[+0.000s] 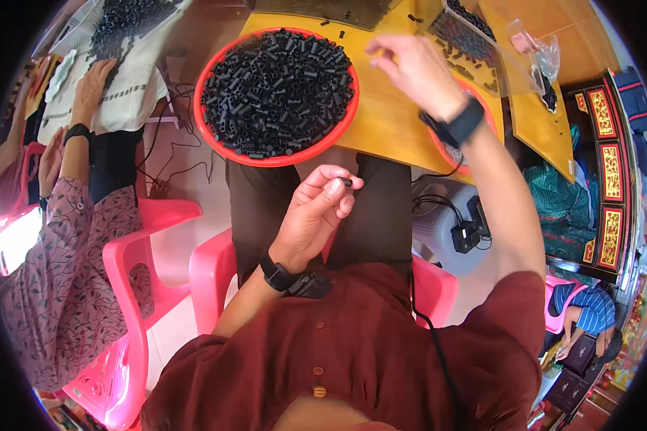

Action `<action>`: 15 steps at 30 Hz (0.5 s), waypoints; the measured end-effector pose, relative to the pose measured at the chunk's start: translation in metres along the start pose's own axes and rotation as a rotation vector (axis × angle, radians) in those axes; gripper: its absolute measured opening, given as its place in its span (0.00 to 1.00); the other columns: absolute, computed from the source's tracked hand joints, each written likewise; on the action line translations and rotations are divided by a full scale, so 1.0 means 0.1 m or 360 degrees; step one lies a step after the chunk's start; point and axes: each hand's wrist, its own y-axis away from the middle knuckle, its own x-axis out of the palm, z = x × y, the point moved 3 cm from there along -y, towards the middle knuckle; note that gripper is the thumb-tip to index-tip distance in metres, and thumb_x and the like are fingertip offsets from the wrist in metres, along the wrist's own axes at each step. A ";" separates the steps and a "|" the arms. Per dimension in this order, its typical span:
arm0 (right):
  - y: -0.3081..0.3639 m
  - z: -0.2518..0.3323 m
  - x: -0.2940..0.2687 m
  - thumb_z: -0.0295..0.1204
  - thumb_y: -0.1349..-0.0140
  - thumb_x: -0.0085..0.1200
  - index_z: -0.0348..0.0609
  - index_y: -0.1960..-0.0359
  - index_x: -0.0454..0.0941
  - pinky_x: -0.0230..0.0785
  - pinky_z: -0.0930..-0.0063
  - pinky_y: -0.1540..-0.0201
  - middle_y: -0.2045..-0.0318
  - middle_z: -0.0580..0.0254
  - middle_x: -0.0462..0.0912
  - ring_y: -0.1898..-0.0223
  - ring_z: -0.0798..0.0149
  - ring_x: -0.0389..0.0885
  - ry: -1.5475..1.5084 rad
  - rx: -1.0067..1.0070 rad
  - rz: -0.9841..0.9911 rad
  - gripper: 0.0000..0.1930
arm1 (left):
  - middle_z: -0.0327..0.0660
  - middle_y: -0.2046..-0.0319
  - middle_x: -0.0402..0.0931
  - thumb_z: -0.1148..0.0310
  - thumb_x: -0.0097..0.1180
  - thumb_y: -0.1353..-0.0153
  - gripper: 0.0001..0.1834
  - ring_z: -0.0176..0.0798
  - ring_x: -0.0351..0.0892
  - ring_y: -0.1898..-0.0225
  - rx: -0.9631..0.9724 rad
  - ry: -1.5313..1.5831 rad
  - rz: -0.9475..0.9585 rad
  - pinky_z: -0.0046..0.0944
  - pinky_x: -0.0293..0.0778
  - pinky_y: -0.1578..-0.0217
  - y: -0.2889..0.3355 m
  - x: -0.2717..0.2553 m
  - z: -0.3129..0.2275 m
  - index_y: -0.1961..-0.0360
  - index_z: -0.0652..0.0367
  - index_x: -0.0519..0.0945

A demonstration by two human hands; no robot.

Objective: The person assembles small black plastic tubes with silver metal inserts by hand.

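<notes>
Between the thumb and fingertips of my left hand [316, 205] is a small black tube piece [347, 182], held above my lap. My right hand [413, 68] is over the yellow table, its fingers bent and apart, and nothing shows between them. In front of me stands a round red basin [203, 129] heaped with short black tubes [277, 93]. A second red basin [492, 118] lies partly hidden under my right wrist, and its contents are mostly covered.
A few loose black tubes [341, 34] lie on the yellow table [388, 129]. Beyond my right hand is a clear bin [467, 50] of dark pieces. To the left, a co-worker [86, 215] sits by a white cloth. Pink chairs [151, 244] and black cables [438, 205] are nearby.
</notes>
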 end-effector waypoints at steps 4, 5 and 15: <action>-0.50 -0.34 0.43 0.25 0.48 0.53 0.45 0.60 0.81 0.72 0.57 0.58 0.64 0.51 0.82 0.59 0.49 0.80 0.0286 -0.0049 0.0109 0.13 | 0.42 0.60 0.78 0.71 0.50 0.34 0.07 0.27 0.68 0.73 -0.0062 -0.0019 0.0037 0.25 0.67 0.68 0.00 0.04 0.00 0.57 0.58 0.76; -0.58 -0.37 0.53 0.24 0.48 0.52 0.46 0.59 0.81 0.73 0.57 0.57 0.62 0.52 0.82 0.57 0.49 0.79 0.0319 -0.0019 0.0185 0.14 | 0.42 0.60 0.78 0.71 0.50 0.34 0.07 0.27 0.68 0.73 -0.0069 -0.0019 0.0039 0.25 0.67 0.68 0.02 0.03 -0.01 0.56 0.58 0.75; -0.65 -0.54 0.79 0.24 0.47 0.49 0.43 0.67 0.83 0.73 0.57 0.59 0.66 0.44 0.82 0.62 0.44 0.81 0.0359 0.0054 0.0269 0.10 | 0.42 0.60 0.78 0.70 0.50 0.34 0.08 0.27 0.68 0.73 -0.0058 -0.0060 -0.0044 0.26 0.68 0.69 0.02 -0.02 -0.05 0.56 0.58 0.75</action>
